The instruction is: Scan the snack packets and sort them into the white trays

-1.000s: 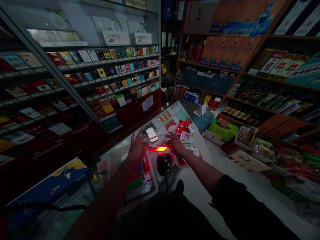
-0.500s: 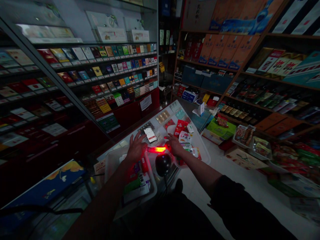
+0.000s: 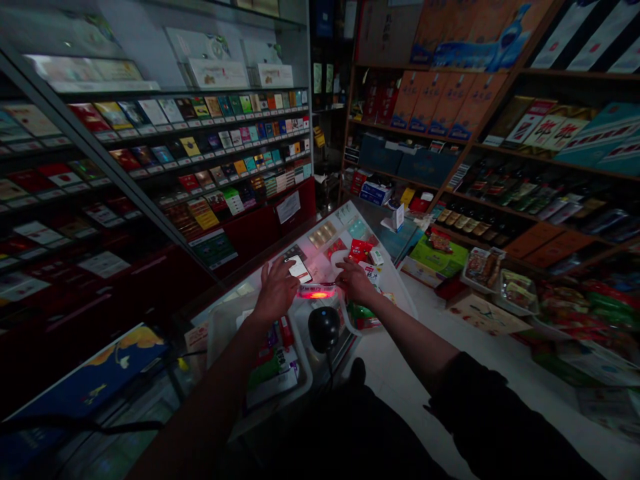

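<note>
Between my two hands is a small, flat, clear-looking packet [image 3: 316, 291], its lower edge lit bright red. My left hand [image 3: 277, 287] is closed on its left end, and my right hand [image 3: 356, 281] grips the right end. Just below the packet stands a black round-headed barcode scanner [image 3: 323, 328] with a small blue light. A phone [image 3: 300, 268] with a white screen lies on the counter beyond the packet, close to my left fingers. What is printed on the packet is too small to read.
Left of the scanner is a plastic bin [image 3: 303, 363] of packaged goods; right of it, a white tray [image 3: 407, 300] holds snack packets. The glass counter [image 3: 240, 291] runs away from me. Cigarette shelves [image 3: 200, 123] stand at left, bottle shelves [image 3: 530, 150] at right.
Both hands have moved the packet slightly up and away from the scanner. The red glow on it has shrunk to its lower edge.
</note>
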A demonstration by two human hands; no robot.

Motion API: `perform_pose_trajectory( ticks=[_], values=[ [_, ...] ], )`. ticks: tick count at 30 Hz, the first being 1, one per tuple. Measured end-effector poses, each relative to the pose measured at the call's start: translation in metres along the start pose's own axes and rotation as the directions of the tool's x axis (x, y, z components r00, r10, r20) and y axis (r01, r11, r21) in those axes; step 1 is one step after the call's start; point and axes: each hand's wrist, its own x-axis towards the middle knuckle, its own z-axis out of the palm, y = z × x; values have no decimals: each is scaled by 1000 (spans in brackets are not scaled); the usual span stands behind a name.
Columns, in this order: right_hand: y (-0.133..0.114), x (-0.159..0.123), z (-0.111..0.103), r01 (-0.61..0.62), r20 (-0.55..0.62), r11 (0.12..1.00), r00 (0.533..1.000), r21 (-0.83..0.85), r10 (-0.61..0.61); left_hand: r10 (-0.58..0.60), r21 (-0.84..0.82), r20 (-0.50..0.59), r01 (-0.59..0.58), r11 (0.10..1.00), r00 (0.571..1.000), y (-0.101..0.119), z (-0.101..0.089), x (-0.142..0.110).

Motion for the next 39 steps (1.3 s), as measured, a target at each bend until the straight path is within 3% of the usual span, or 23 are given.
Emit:
perform_pose_trajectory(
  ticks=[10, 17, 25, 29, 35, 39],
  values=[
    [16, -34, -53, -31, -118, 1000, 993, -2, 31, 63, -103, -33, -67, 992, 997, 47, 3, 18],
    [41, -74, -74, -98, -50, 995, 994, -35, 96, 32, -94, 10, -31, 995, 999, 98, 27, 26],
    [82, -118, -72, -213, 1, 976, 977, -31, 214, 6, -42, 109, -1, 999, 994, 147, 68, 27],
    [98, -134, -69, -246, 1, 969, 969, -28, 246, 6, -17, 97, -4, 1000, 995, 164, 87, 26],
    [118, -138, -67, -184, 22, 975, 982, -126, 188, -16, 22, 134, 13, 1000, 991, 179, 112, 36],
    [131, -136, -62, -209, 41, 963, 975, -169, 218, -58, 37, 181, 52, 998, 982, 186, 119, 45]
  ],
)
